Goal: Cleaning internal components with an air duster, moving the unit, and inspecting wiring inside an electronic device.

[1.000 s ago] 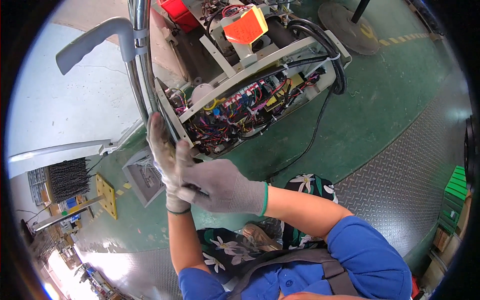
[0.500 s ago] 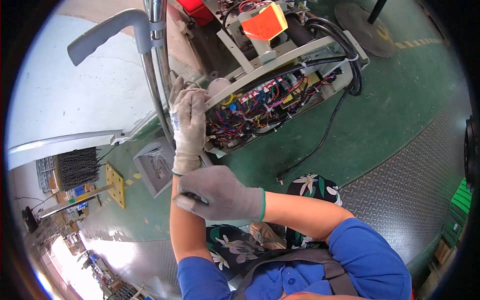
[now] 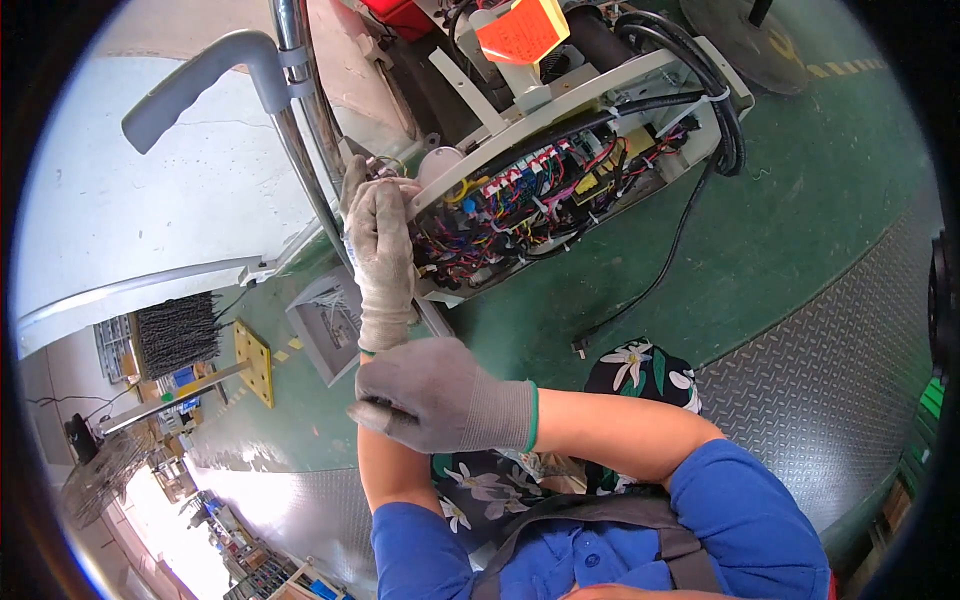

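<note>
Wiring (image 3: 520,205) fills the open chassis (image 3: 560,130), long axis running lower left to upper right. Left hand (image 3: 380,250) fingers rest on its left end, grip unclear. Right hand (image 3: 440,395) curled, contents hidden.

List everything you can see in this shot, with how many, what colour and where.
machine chassis: one, white frame, open, upper centre
wire bundle: one mass, red, blue, yellow and black, inside the chassis
orange tag: one, orange, top of the chassis
black cables: several, black, from the chassis right end down onto the floor
handle: one, grey, on a chrome tube, upper left
chrome tube: one, silver, left of the chassis
grey tray: one, on the floor, left of centre
yellow plate: one, on the floor, left
floor: green, with grey tread plate at right
left hand: grey glove, at the wiring's left edge
right hand: grey glove, by the left wrist
</note>
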A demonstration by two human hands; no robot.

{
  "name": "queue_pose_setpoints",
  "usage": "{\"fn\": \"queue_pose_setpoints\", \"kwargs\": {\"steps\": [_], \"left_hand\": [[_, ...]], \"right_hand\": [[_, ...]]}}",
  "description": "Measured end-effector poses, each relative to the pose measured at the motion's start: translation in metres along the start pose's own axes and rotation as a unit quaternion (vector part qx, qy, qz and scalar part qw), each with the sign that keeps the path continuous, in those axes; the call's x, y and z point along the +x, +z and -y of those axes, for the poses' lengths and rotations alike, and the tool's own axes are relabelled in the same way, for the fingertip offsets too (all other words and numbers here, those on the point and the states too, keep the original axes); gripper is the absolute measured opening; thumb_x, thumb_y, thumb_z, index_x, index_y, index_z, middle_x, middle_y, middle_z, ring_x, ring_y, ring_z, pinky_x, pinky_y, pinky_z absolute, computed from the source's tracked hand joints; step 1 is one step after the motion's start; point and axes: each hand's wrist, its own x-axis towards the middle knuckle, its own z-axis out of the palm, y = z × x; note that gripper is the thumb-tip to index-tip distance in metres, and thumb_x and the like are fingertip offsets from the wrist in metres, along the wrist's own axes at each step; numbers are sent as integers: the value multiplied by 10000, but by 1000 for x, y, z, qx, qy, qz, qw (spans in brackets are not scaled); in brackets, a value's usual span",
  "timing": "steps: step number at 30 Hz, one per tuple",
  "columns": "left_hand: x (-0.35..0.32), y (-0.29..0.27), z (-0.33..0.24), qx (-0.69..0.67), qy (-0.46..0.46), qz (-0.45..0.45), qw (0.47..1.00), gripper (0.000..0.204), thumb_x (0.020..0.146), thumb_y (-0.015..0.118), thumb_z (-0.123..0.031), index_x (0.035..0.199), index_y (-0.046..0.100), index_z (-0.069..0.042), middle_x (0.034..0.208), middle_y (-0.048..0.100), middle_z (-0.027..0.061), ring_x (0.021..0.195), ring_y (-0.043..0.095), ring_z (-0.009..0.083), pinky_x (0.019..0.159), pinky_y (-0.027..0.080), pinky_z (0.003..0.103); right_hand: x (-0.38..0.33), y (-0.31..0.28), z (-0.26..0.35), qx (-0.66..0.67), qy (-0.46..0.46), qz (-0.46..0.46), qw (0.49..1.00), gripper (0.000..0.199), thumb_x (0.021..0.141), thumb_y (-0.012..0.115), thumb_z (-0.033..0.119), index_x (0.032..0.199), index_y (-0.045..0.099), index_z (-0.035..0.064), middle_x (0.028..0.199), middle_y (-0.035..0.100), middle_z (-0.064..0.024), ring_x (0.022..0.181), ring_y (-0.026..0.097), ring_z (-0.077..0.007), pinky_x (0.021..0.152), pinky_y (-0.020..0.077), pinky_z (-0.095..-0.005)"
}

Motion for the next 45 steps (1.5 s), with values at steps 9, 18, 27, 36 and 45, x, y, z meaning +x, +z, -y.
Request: {"fn": "queue_pose_setpoints", "kwargs": {"steps": [9,18,27,36,45], "left_hand": [[0,15,-21,-6,-5,-35,999,322,1042,507,-178,848,684,8,1152,684,117,1414,369,283,1146,316,402],[-3,12,-17,-150,-73,-69,984,201,1020,496,-32,1170,630,-30,1466,459,115,1308,484,202,1092,406,341],[-4,15,-11,-169,-58,-75,981,318,997,436,54,1279,577,13,1431,482,101,1273,512,197,1113,386,343],[-2,13,-8,-203,-62,-93,973,277,1003,450,31,1229,609,26,1361,535,103,1281,509,205,1127,365,347],[-3,11,-9,-107,-30,-84,990,310,1005,480,-10,1299,562,39,1462,468,121,1300,494,209,1150,338,360]], "right_hand": [[3,-4,-9,-48,45,91,994,226,917,621,292,846,565,85,768,618,-106,747,657,-326,638,498,-451],[8,4,-6,-42,52,107,992,213,910,617,299,870,553,99,767,609,-113,764,658,-332,654,504,-465],[9,2,-9,-30,70,108,991,221,914,614,314,865,549,109,749,607,-111,744,656,-342,649,502,-471],[11,0,-9,-37,75,107,991,238,915,603,337,862,567,108,759,636,-107,739,671,-334,650,507,-471],[39,-107,-35,-379,290,221,850,279,909,584,366,984,656,108,836,704,-142,803,705,-358,742,564,-462]]}}
